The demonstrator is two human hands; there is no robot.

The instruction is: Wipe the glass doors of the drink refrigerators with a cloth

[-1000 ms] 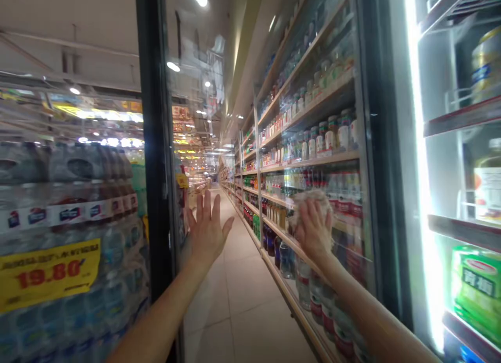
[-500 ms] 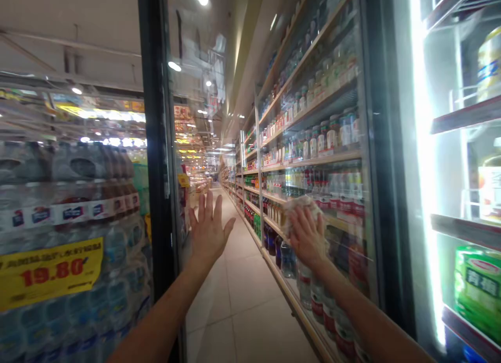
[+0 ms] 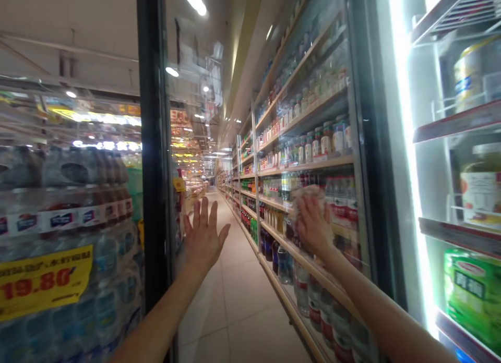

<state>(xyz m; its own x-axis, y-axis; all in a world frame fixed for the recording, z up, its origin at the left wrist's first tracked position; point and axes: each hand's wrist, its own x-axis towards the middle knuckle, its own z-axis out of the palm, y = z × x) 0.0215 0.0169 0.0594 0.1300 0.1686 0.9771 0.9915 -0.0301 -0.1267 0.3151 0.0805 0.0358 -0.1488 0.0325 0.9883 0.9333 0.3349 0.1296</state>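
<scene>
A tall glass door (image 3: 235, 295) with a black frame stands in front of me, and shelves and an aisle show in its pane. My left hand (image 3: 202, 239) is at the pane's left side, palm toward the glass and fingers spread; it holds nothing. Farther right, my right hand (image 3: 314, 225) holds a pale, crumpled cloth (image 3: 309, 192) flat at the glass. Part of the cloth is hidden under the fingers and palm. Both forearms reach up from the lower edge of the view.
To the left, shrink-wrapped bottle packs (image 3: 74, 217) are stacked behind a yellow price sign (image 3: 45, 282). The lit cooler (image 3: 457, 180) on the right has shelves with bottles, a can and a green pack (image 3: 475, 295). The door's black left edge (image 3: 151, 144) rises beside the bottle stack.
My right hand and the cloth have moved slightly right across the glass. The left hand keeps its place on the pane. The view has shifted a little to the right.
</scene>
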